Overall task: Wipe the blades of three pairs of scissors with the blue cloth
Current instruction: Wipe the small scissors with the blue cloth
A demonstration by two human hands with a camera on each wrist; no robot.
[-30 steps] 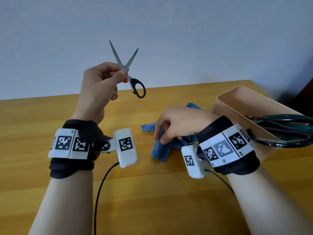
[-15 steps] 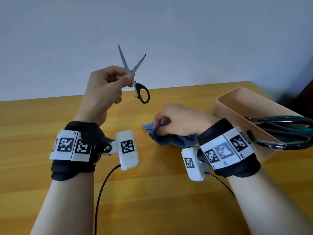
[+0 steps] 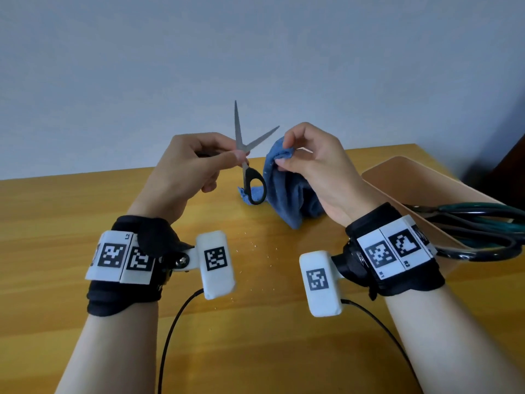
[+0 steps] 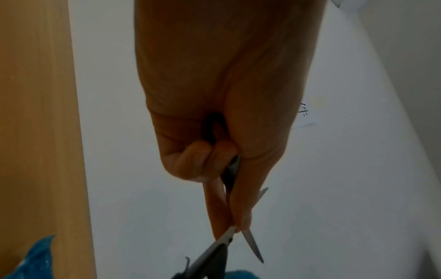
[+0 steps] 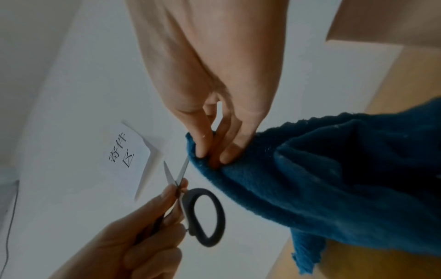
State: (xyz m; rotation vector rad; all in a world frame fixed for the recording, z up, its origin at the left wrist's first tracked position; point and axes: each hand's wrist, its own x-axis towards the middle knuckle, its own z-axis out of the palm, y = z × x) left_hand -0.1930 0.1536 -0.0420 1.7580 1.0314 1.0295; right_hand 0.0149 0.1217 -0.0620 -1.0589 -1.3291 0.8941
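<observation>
- Head view: my left hand gripped the small black-handled scissors near the pivot, fingers curled round one handle, other loop hanging free. Blades pointed up, spread in a V, above the wooden table. My right hand pinched the blue cloth w/ thumb & fingertips, top fold just beside the right blade; couldn't tell if touching. Rest of the cloth draped down to the table. More scissors, dark-green handles, lay in the beige bin on my right; exact count unclear.
- Left wrist view: left hand was closed on the scissors, thumb & forefinger clamped by the pivot, blades apart. Bit of cloth at bottom edge.
- Right wrist view: right hand pinched a cloth fold, fingertips pressed into it, blade tip right next to the fold. Scissors were in the left hand.
- Step, as I judged it: first pair, wipe abt to start. Next move needed: wrap fold round one blade, draw toward tip, fingers on the flat, off the edge.
</observation>
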